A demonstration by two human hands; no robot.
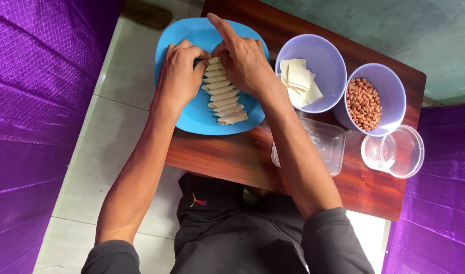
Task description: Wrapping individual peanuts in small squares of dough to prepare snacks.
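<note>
A blue plate (192,38) on a small wooden table (227,157) carries a row of several pale rolled pastry pieces (223,96). My left hand (179,76) and my right hand (245,61) meet at the far end of that row, fingertips pinching the top roll (213,61) between them. The right index finger sticks up and away from the roll. Most of that roll is hidden by my fingers.
A lilac bowl (324,56) holds square dough sheets (298,81). A second lilac bowl (395,86) holds peanuts (363,104). A clear rectangular tub (319,142) and a clear round cup on its lid (392,151) stand near the table's front right. Purple fabric flanks both sides.
</note>
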